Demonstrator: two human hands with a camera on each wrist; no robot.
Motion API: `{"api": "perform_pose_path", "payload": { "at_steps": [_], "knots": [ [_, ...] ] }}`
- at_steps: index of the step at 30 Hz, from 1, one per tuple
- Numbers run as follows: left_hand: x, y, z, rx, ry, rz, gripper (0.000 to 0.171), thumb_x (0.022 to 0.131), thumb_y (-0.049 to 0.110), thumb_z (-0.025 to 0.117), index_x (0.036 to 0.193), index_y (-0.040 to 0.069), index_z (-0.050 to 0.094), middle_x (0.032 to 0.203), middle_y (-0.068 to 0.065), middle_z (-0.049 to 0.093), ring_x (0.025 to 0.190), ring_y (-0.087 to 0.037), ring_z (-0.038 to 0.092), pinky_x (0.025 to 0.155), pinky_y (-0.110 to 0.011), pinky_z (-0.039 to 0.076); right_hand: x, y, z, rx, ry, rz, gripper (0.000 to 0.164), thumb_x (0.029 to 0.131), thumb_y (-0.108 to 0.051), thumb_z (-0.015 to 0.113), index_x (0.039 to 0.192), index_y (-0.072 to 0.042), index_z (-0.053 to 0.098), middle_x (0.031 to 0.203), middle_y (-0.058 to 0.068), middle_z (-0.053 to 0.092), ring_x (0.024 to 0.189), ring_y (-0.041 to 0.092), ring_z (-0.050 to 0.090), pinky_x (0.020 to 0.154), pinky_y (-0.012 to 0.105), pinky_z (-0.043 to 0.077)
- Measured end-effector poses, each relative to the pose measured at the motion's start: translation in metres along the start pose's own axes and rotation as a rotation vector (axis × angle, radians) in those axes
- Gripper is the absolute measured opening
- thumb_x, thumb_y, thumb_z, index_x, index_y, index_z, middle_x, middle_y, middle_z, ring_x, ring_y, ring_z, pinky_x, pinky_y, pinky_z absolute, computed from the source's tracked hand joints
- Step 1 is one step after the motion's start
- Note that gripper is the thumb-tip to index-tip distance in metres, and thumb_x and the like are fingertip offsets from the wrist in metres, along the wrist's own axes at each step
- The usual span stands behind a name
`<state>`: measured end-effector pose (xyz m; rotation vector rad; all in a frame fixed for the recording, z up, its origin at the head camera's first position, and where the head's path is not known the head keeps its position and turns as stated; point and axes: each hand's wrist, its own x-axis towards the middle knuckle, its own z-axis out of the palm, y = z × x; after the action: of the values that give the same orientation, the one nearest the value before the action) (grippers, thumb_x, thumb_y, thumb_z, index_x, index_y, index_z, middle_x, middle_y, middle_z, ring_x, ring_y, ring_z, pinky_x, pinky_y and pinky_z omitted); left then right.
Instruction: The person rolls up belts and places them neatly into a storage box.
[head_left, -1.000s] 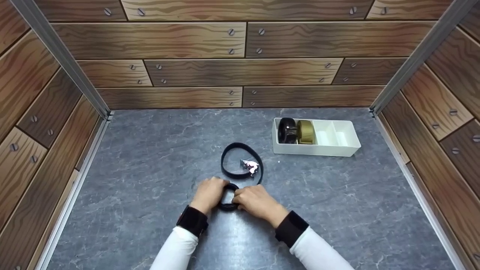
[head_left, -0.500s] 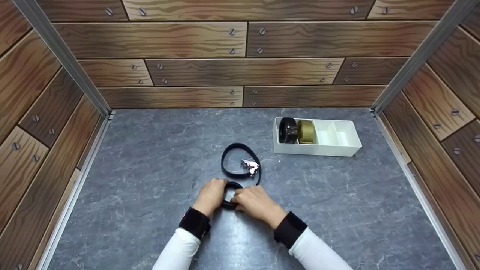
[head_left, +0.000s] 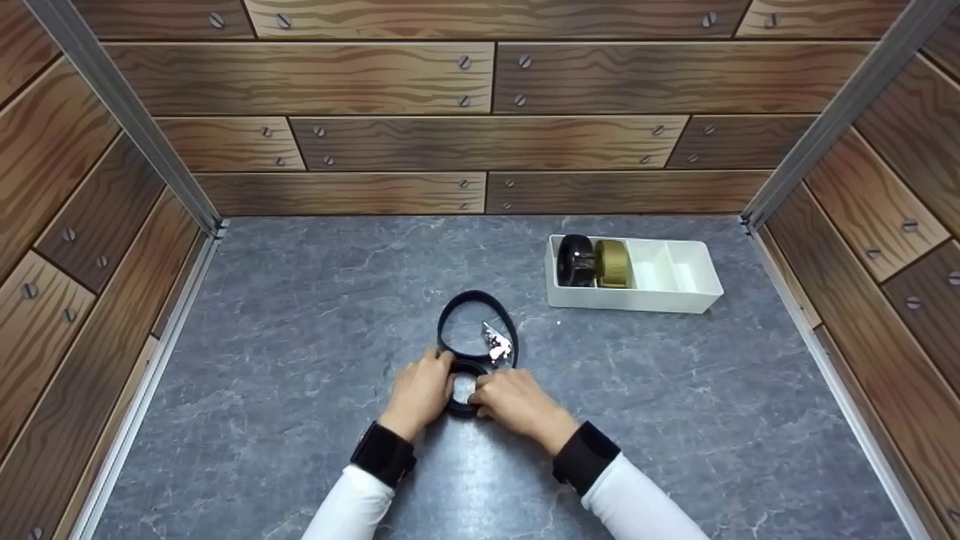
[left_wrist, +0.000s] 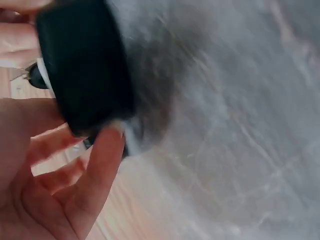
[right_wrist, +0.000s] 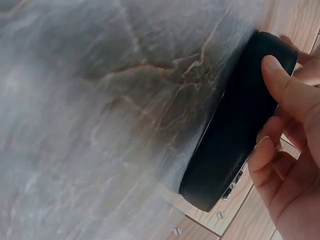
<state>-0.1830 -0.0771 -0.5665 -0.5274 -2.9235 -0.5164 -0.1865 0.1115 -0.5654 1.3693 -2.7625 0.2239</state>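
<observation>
A black belt (head_left: 474,295) stands on edge on the grey surface, its near part wound into a small coil and its far part bent into a wider loop. Its shiny buckle (head_left: 498,346) lies at the right side of that loop. My left hand (head_left: 420,386) grips the coil from the left, and my right hand (head_left: 517,401) pinches it from the right. In the left wrist view, fingers and thumb hold the dark coil (left_wrist: 85,65). The right wrist view has the thumb against the outer band (right_wrist: 235,130), fingers curled behind.
At the back right stands a white divided box (head_left: 630,300). It holds a black roll (head_left: 575,261) and an olive-gold roll (head_left: 613,264) at its left end. Wood-patterned walls (head_left: 337,195) enclose the surface at the back and sides.
The belt's far loop and buckle have shifted slightly left and nearer to me, and the buckle has tilted. Both hands have stayed on the coil with small movements.
</observation>
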Motion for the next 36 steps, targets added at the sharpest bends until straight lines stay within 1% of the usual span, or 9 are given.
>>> {"api": "perform_pose_path", "payload": {
  "at_steps": [3, 7, 13, 17, 20, 23, 25, 31, 36],
  "knots": [
    [-0.005, 0.003, -0.008, -0.019, -0.027, 0.099, 0.015, 0.078, 0.009, 0.07, 0.093, 0.008, 0.069, 0.098, -0.005, 0.059, 0.071, -0.029, 0.063, 0.058, -0.042, 0.051, 0.0, -0.001, 0.001, 0.019, 0.015, 0.015, 0.01, 0.079, -0.027, 0.08, 0.085, -0.021, 0.076, 0.082, -0.005, 0.066, 0.066, 0.017, 0.06, 0.059, 0.032, 0.048],
    [-0.012, 0.002, -0.013, -0.076, -0.124, 0.215, 0.012, 0.071, 0.006, 0.071, 0.081, 0.012, 0.071, 0.087, 0.001, 0.061, 0.065, -0.022, 0.06, 0.056, -0.037, 0.049, 0.001, -0.002, 0.002, 0.039, 0.039, 0.034, 0.007, 0.079, -0.023, 0.08, 0.082, -0.021, 0.074, 0.08, -0.006, 0.066, 0.065, 0.017, 0.06, 0.058, 0.032, 0.048],
    [-0.016, -0.002, -0.006, -0.133, -0.177, 0.233, 0.014, 0.074, 0.009, 0.08, 0.072, 0.013, 0.067, 0.077, -0.002, 0.065, 0.066, -0.021, 0.063, 0.058, -0.035, 0.05, 0.001, -0.001, 0.002, 0.113, 0.025, 0.026, 0.007, 0.078, -0.023, 0.08, 0.082, -0.022, 0.074, 0.079, -0.007, 0.066, 0.066, 0.016, 0.062, 0.057, 0.033, 0.048],
    [-0.016, -0.006, -0.003, -0.165, -0.198, 0.269, 0.009, 0.075, 0.01, 0.08, 0.075, 0.012, 0.072, 0.079, -0.001, 0.065, 0.069, -0.017, 0.063, 0.063, -0.031, 0.051, -0.002, 0.005, -0.008, 0.224, -0.04, 0.04, 0.02, 0.078, -0.015, 0.078, 0.098, -0.019, 0.076, 0.1, -0.006, 0.067, 0.084, 0.015, 0.065, 0.072, 0.033, 0.053],
    [-0.016, -0.007, -0.003, -0.155, -0.207, 0.295, 0.008, 0.076, 0.011, 0.08, 0.075, 0.013, 0.072, 0.079, 0.0, 0.065, 0.069, -0.015, 0.062, 0.064, -0.031, 0.051, -0.003, 0.016, -0.017, 0.269, -0.042, 0.119, 0.04, 0.078, -0.008, 0.072, 0.118, -0.015, 0.071, 0.121, 0.0, 0.061, 0.099, 0.018, 0.063, 0.082, 0.035, 0.052],
    [-0.015, -0.007, -0.003, -0.136, -0.211, 0.32, 0.009, 0.077, 0.012, 0.08, 0.073, 0.014, 0.071, 0.077, 0.002, 0.063, 0.067, -0.015, 0.061, 0.063, -0.031, 0.051, 0.0, 0.03, -0.021, 0.207, -0.001, 0.246, 0.052, 0.08, -0.006, 0.069, 0.131, -0.019, 0.064, 0.13, 0.011, 0.055, 0.088, 0.024, 0.063, 0.07, 0.037, 0.053],
    [-0.015, -0.007, -0.003, -0.128, -0.21, 0.333, 0.01, 0.077, 0.013, 0.079, 0.072, 0.015, 0.071, 0.075, 0.003, 0.061, 0.066, -0.014, 0.061, 0.062, -0.03, 0.051, 0.004, 0.041, -0.02, 0.147, 0.026, 0.326, 0.049, 0.085, -0.011, 0.07, 0.133, -0.02, 0.061, 0.125, 0.014, 0.056, 0.079, 0.026, 0.062, 0.063, 0.038, 0.052],
    [-0.012, 0.0, 0.0, -0.12, -0.219, 0.355, 0.01, 0.078, 0.013, 0.078, 0.073, 0.015, 0.071, 0.075, 0.003, 0.06, 0.067, -0.014, 0.06, 0.062, -0.03, 0.05, 0.025, 0.059, -0.015, 0.003, 0.061, 0.349, 0.02, 0.088, -0.02, 0.072, 0.106, -0.013, 0.07, 0.1, 0.008, 0.063, 0.087, 0.029, 0.062, 0.07, 0.044, 0.052],
    [-0.009, 0.006, 0.002, -0.11, -0.22, 0.37, 0.01, 0.078, 0.014, 0.079, 0.073, 0.015, 0.07, 0.076, 0.003, 0.061, 0.069, -0.015, 0.061, 0.065, -0.03, 0.05, 0.042, 0.052, -0.011, -0.049, 0.082, 0.327, 0.016, 0.086, -0.026, 0.074, 0.092, -0.011, 0.071, 0.089, 0.01, 0.063, 0.08, 0.03, 0.062, 0.068, 0.044, 0.052]
  ]
}}
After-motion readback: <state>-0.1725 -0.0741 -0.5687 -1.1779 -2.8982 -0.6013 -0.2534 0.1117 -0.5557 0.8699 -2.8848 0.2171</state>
